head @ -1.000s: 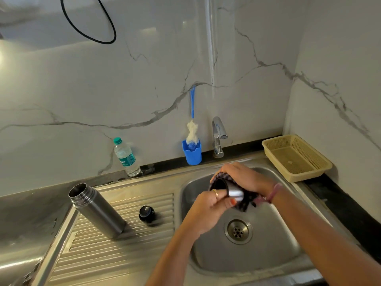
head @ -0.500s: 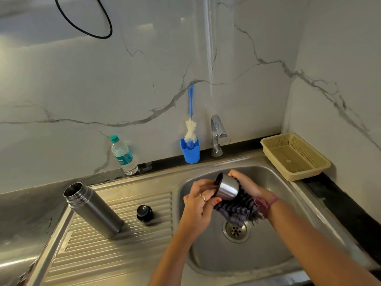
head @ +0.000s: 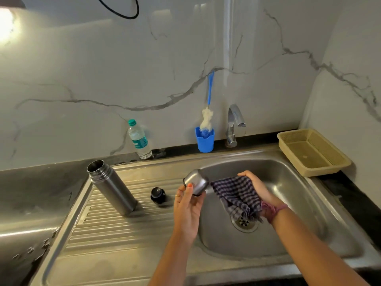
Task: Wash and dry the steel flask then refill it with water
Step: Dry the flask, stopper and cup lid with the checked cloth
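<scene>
Head view: drying the flask's steel cup over a stainless sink.

The left hand [head: 188,205] holds the steel cup [head: 195,182] between thumb and curled fingers, tilted on its side above the edge where drainboard meets basin. The right hand [head: 256,187] grips a checked cloth [head: 237,196] over the basin, the cloth hanging toward the drain [head: 244,222] and lying just beside the cup. The steel flask [head: 111,186] stands open-mouthed on the ribbed drainboard [head: 115,226], with its black stopper [head: 158,195] near it, between flask and left hand. Along the marble wall stand a plastic water bottle [head: 139,139], a blue holder [head: 204,140] with a bottle brush [head: 207,118], and the tap [head: 234,124]. A beige basket [head: 313,151] sits at the right of the sink.
</scene>
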Action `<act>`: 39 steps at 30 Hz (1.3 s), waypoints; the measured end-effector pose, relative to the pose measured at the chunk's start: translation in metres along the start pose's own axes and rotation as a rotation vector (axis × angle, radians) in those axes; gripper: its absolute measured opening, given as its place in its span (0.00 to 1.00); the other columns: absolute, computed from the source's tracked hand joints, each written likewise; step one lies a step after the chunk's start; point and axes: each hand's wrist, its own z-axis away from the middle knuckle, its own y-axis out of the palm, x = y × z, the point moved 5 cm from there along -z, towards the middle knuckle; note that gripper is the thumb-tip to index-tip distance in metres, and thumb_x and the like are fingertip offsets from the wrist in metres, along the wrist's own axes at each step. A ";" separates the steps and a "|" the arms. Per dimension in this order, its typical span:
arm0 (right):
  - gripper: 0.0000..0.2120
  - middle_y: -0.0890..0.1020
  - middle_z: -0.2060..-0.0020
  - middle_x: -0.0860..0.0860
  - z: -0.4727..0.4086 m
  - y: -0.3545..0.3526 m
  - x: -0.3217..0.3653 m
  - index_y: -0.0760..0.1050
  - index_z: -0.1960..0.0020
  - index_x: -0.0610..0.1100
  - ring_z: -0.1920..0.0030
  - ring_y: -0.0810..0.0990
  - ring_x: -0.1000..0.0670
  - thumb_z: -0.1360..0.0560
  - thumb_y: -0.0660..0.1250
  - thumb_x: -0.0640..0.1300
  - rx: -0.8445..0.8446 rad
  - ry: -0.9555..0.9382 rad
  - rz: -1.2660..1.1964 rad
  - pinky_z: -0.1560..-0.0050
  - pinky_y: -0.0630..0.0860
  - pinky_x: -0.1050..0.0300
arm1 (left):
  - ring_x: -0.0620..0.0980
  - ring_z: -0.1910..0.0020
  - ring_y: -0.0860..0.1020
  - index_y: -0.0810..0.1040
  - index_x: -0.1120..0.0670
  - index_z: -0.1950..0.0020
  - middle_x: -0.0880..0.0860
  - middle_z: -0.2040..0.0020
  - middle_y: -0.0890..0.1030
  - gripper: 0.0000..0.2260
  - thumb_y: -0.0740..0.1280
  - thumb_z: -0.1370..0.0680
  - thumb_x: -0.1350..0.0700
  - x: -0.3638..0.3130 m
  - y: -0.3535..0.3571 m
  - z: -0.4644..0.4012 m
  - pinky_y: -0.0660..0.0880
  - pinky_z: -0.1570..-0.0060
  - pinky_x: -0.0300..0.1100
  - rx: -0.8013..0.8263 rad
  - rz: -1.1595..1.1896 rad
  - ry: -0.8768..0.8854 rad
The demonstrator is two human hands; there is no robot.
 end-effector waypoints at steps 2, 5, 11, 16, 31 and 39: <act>0.15 0.75 0.74 0.48 -0.004 0.002 -0.008 0.71 0.65 0.44 0.73 0.76 0.49 0.22 0.59 0.48 -0.019 0.017 -0.061 0.62 0.72 0.54 | 0.54 0.51 0.84 0.74 0.57 0.41 0.58 0.49 0.84 0.16 0.70 0.28 0.60 -0.004 -0.014 0.000 0.81 0.48 0.46 -0.081 0.017 0.000; 0.24 0.82 0.68 0.41 -0.006 0.011 -0.020 0.79 0.62 0.36 0.70 0.82 0.44 0.21 0.58 0.54 0.028 0.048 -0.133 0.63 0.78 0.54 | 0.55 0.48 0.83 0.71 0.60 0.33 0.60 0.44 0.82 0.29 0.74 0.32 0.60 -0.012 -0.038 0.000 0.78 0.46 0.46 -0.224 -0.050 0.000; 0.34 0.83 0.50 0.35 -0.010 0.030 -0.044 0.76 0.42 0.30 0.57 0.85 0.40 0.22 0.58 0.62 0.127 0.066 -0.240 0.60 0.83 0.50 | 0.51 0.51 0.83 0.71 0.61 0.30 0.61 0.41 0.80 0.27 0.73 0.28 0.66 -0.029 -0.082 0.006 0.77 0.55 0.39 -0.315 -0.169 -0.024; 0.34 0.84 0.53 0.35 -0.004 0.049 -0.056 0.80 0.50 0.29 0.58 0.85 0.41 0.21 0.54 0.61 0.156 0.056 -0.303 0.64 0.83 0.50 | 0.54 0.44 0.82 0.71 0.58 0.31 0.59 0.38 0.80 0.26 0.74 0.27 0.65 -0.041 -0.113 0.010 0.78 0.48 0.43 -0.315 -0.293 -0.045; 0.33 0.83 0.50 0.36 -0.016 0.066 -0.077 0.74 0.40 0.30 0.57 0.85 0.41 0.21 0.55 0.61 0.095 0.018 -0.347 0.64 0.82 0.51 | 0.49 0.38 0.76 0.58 0.54 0.21 0.50 0.39 0.76 0.44 0.78 0.31 0.62 -0.072 -0.148 -0.004 0.72 0.36 0.43 -0.270 -1.044 0.119; 0.34 0.81 0.44 0.36 -0.028 0.069 -0.081 0.74 0.38 0.31 0.51 0.84 0.40 0.22 0.56 0.63 0.091 0.023 -0.378 0.53 0.82 0.46 | 0.54 0.34 0.73 0.58 0.55 0.21 0.54 0.35 0.75 0.45 0.79 0.32 0.58 -0.073 -0.153 -0.017 0.71 0.32 0.52 -0.235 -1.275 0.116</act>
